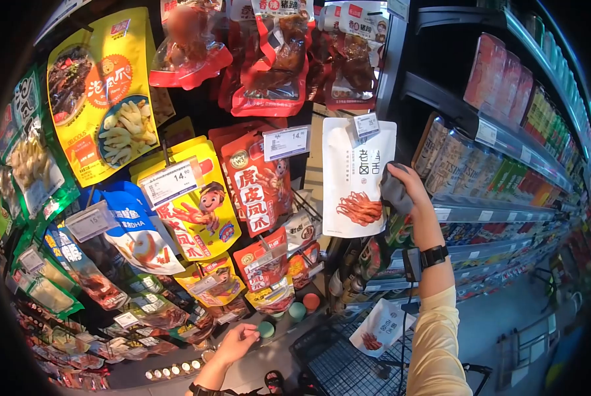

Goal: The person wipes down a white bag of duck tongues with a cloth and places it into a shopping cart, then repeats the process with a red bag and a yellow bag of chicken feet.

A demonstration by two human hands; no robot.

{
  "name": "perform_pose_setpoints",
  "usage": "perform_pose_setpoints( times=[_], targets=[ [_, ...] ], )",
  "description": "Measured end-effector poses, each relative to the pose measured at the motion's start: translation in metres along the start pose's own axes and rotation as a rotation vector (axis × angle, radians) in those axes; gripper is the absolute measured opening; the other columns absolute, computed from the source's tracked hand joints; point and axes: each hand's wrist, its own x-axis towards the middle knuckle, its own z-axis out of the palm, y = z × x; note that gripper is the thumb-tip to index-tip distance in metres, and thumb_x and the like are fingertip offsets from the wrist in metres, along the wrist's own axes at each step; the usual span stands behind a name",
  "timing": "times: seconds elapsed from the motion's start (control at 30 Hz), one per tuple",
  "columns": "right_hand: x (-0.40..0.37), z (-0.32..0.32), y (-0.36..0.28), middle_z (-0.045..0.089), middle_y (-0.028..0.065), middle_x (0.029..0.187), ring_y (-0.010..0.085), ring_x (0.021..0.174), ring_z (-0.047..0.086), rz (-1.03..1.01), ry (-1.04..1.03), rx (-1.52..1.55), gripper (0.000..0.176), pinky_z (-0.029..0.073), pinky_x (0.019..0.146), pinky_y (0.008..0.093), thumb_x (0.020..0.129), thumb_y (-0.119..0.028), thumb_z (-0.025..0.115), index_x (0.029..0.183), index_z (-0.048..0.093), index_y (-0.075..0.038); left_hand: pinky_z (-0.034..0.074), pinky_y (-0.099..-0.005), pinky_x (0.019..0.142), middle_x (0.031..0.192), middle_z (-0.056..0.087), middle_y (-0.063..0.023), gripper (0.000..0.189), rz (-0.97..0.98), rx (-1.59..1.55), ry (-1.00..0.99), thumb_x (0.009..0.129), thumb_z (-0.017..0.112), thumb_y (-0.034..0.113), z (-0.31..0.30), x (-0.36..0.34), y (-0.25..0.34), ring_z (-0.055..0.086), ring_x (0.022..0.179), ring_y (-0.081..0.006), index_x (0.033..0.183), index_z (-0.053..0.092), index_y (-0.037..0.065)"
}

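Raised at the right of the snack rack, my right hand has its fingers closed on the right edge of a white snack pouch. The pouch is upright, its top behind a small price tag. A dark covering shows on part of that hand. My left hand is low in the view, fingers curled together, near a green round lid; whether it holds anything is too small to tell. A similar white pouch lies in a black wire cart below my right arm.
Hanging packets fill the rack on the left, among them a yellow pouch, a red pouch and price tags on hooks. Shelves of cans run along the right. A grey floor shows at the lower right.
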Motion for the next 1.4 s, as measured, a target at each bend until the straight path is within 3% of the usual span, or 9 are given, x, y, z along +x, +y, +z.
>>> perform_pose_setpoints(
  times=[0.2, 0.47, 0.6, 0.73, 0.87, 0.93, 1.07, 1.2, 1.4],
  targets=[
    [-0.060, -0.001, 0.012, 0.069, 0.0067, 0.091, 0.0131, 0.075, 0.066, 0.126, -0.009, 0.036, 0.024, 0.052, 0.069, 0.0252, 0.088, -0.019, 0.066, 0.101, 0.065, 0.002, 0.048, -0.0210, 0.070, 0.100, 0.065, -0.0034, 0.034, 0.173, -0.035, -0.108, 0.093, 0.062, 0.017, 0.019, 0.002, 0.025, 0.058, 0.082, -0.0057, 0.122, 0.055, 0.000],
    [-0.195, 0.048, 0.055, 0.068, 0.0032, 0.089, 0.0090, 0.077, 0.063, 0.343, -0.089, 0.049, 0.022, 0.049, 0.068, 0.0225, 0.091, -0.019, 0.064, 0.098, 0.065, 0.002, 0.039, -0.0366, 0.105, 0.138, 0.045, -0.0106, 0.069, 0.487, -0.288, -0.444, 0.085, 0.068, 0.007, 0.077, -0.004, 0.098, 0.045, 0.128, -0.0215, 0.143, 0.032, 0.003],
    [-0.240, 0.061, 0.060, 0.066, 0.0034, 0.090, 0.0100, 0.076, 0.063, 0.437, 0.003, 0.223, 0.022, 0.049, 0.067, 0.0222, 0.092, -0.020, 0.063, 0.103, 0.062, -0.001, 0.048, -0.0366, 0.096, 0.125, 0.057, -0.0130, 0.056, 0.098, -0.490, -0.591, 0.080, 0.067, -0.004, 0.098, -0.022, 0.107, 0.058, 0.112, -0.0231, 0.132, 0.046, -0.002],
    [-0.273, 0.043, 0.065, 0.067, 0.0039, 0.096, 0.0148, 0.083, 0.065, 0.334, 0.408, 0.491, 0.028, 0.053, 0.073, 0.0287, 0.096, -0.030, 0.057, 0.108, 0.061, -0.005, 0.049, -0.0385, 0.095, 0.125, 0.057, -0.0162, 0.049, -0.038, -0.771, -0.658, 0.083, 0.064, -0.004, 0.110, -0.023, 0.090, 0.059, 0.111, -0.0258, 0.130, 0.048, -0.003],
    [-0.292, 0.060, 0.064, 0.056, 0.0115, 0.124, 0.0246, 0.115, 0.054, -0.335, 0.674, 0.342, 0.046, 0.041, 0.103, 0.0396, 0.098, -0.038, 0.047, 0.125, 0.051, -0.002, 0.049, -0.0376, 0.094, 0.126, 0.057, -0.0145, 0.046, 0.028, -0.592, -0.644, 0.085, 0.064, -0.002, 0.123, -0.029, 0.083, 0.058, 0.111, -0.0239, 0.129, 0.048, -0.003],
    [-0.298, 0.084, 0.078, 0.045, 0.0177, 0.137, 0.0310, 0.129, 0.042, -0.520, 0.620, -0.619, 0.046, 0.030, 0.110, 0.0428, 0.094, -0.021, 0.053, 0.135, 0.044, -0.001, 0.050, -0.0371, 0.093, 0.123, 0.058, -0.0127, 0.044, 0.031, -0.518, -0.672, 0.087, 0.063, -0.002, 0.134, -0.032, 0.074, 0.059, 0.110, -0.0224, 0.129, 0.049, -0.001],
    [-0.320, 0.120, 0.084, 0.027, 0.0273, 0.149, 0.0456, 0.142, 0.018, -0.402, 0.182, -1.147, 0.074, 0.013, 0.115, 0.0527, 0.074, -0.010, 0.065, 0.142, 0.037, -0.003, 0.050, -0.0371, 0.091, 0.115, 0.061, -0.0098, 0.044, 0.121, -0.545, -0.802, 0.087, 0.060, -0.004, 0.139, -0.030, 0.059, 0.059, 0.109, -0.0203, 0.128, 0.049, 0.004],
    [-0.296, 0.105, 0.095, 0.033, 0.0267, 0.146, 0.0450, 0.137, 0.030, -0.478, 0.417, -0.788, 0.067, 0.022, 0.113, 0.0475, 0.081, -0.009, 0.059, 0.142, 0.033, 0.000, 0.048, -0.0351, 0.094, 0.121, 0.057, -0.0108, 0.046, 0.241, -0.130, -0.728, 0.089, 0.058, -0.003, 0.147, -0.046, 0.076, 0.057, 0.110, -0.0188, 0.132, 0.044, 0.001],
    [-0.316, 0.118, 0.086, 0.040, 0.0150, 0.147, 0.0343, 0.138, 0.033, -0.515, -0.283, -1.000, 0.071, 0.028, 0.112, 0.0482, 0.075, -0.017, 0.067, 0.140, 0.042, -0.007, 0.049, -0.0348, 0.093, 0.125, 0.056, -0.0118, 0.048, 0.355, -0.461, -0.752, 0.086, 0.061, -0.005, 0.133, -0.027, 0.055, 0.055, 0.114, -0.0196, 0.132, 0.045, 0.002]
  ],
)
